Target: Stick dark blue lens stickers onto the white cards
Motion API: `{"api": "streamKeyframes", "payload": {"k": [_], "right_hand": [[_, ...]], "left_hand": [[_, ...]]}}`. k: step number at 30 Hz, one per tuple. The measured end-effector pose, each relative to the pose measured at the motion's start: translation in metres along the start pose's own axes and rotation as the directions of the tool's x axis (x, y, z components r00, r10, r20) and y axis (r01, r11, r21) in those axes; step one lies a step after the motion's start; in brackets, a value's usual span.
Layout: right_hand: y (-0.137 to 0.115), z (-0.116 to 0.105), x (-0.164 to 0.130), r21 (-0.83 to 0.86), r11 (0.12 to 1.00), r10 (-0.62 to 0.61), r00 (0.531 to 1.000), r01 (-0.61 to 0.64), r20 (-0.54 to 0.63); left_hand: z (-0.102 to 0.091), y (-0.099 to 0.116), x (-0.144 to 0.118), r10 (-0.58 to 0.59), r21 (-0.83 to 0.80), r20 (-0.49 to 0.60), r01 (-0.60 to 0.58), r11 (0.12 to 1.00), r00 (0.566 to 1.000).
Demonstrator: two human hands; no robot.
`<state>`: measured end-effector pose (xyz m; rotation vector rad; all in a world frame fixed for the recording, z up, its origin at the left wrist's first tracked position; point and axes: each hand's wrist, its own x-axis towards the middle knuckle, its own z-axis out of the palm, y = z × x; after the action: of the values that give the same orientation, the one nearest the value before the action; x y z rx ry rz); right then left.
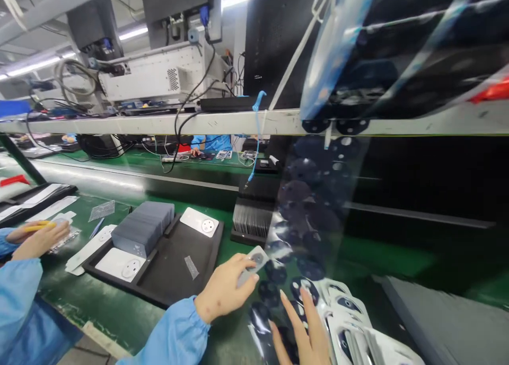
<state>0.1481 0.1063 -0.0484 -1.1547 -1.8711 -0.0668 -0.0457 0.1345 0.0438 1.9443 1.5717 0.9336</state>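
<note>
Lower centre: left hand (228, 288) pinching small grey plate (254, 261) by edge, keeping face clear — right hand (304, 330), fingers spread and released, pressing on clear film strip (294, 232) of dark discs, steadying it.

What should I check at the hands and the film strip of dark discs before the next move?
1. Left hand grips the small grey plate: ok.
2. Right hand lies open on the film strip, fingers spread: ok.
3. Strip hangs unbroken from the shelf rail: cannot tell, blurred.
4. White plates sit apart from both hands: ok.
5. Co-worker's hand is far off, left of the black tray: ok.
</note>
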Motion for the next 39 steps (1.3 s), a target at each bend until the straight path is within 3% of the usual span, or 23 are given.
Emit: {"api": "streamKeyframes", "payload": {"k": [4,8,13,17,19,22,24,30,35,39], "right_hand": [[0.003,-0.009,0.001,-0.01,1.0,-0.01,0.999,0.009,-0.045],[0.002,-0.014,0.002,0.054,0.999,0.015,0.984,-0.005,-0.179],[0.001,-0.015,0.005,0.103,0.994,0.058,0.966,-0.033,-0.251],[0.005,-0.012,0.005,0.078,0.993,0.104,0.973,-0.09,-0.207],[0.005,-0.012,0.006,-0.032,0.995,0.088,0.986,-0.093,-0.141],[-0.002,-0.012,0.009,-0.268,0.963,-0.016,1.0,0.018,0.009],[-0.009,-0.011,0.011,-0.32,0.942,-0.088,0.994,0.104,0.065],[-0.019,0.002,0.02,-0.248,0.961,-0.141,0.987,0.119,-0.074],[-0.016,0.003,0.021,-0.172,0.975,-0.146,0.989,0.139,-0.027],[-0.014,0.0,0.021,-0.152,0.976,-0.171,0.982,0.157,-0.081]], "left_hand": [[0.004,-0.007,0.007,-0.136,-0.053,-0.077,0.132,0.99,0.988],[0.008,-0.008,0.009,-0.163,-0.164,0.092,0.176,0.971,0.982],[0.021,-0.015,0.007,-0.145,-0.231,0.241,0.202,0.952,0.96],[0.034,-0.031,0.01,-0.117,-0.256,0.292,0.195,0.947,0.949],[0.036,-0.035,0.011,-0.155,-0.277,0.301,0.241,0.93,0.941],[0.035,-0.033,0.01,-0.23,-0.349,0.285,0.324,0.879,0.931],[0.033,-0.028,0.008,-0.257,-0.403,0.302,0.367,0.838,0.918],[0.036,-0.022,0.004,-0.276,-0.496,0.362,0.434,0.752,0.891],[0.038,-0.022,0.0,-0.312,-0.599,0.369,0.48,0.641,0.876],[0.042,-0.02,-0.005,-0.305,-0.659,0.425,0.522,0.542,0.852]]}}
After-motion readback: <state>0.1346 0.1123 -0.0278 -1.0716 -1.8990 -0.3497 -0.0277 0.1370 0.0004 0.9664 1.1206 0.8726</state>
